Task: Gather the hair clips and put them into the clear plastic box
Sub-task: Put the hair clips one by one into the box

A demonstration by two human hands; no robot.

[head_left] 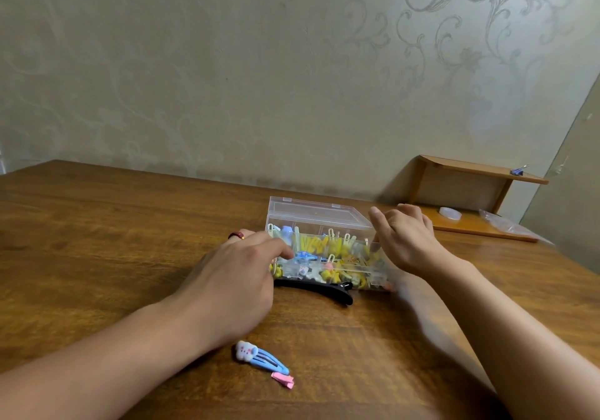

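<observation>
Floral wallpaper backs a wooden table (113, 225). Centre: clear plastic box (319, 225), lid raised, full of clips. Left hand (233, 277) touches its nine-o'clock side, right hand (409, 241) its three-o'clock, fingers spread. Blue snap clip (263, 359) lies at six o'clock, black clip (324, 288) against the box.

wooden table (130, 225), clear box (319, 225), clips (263, 359)
</observation>
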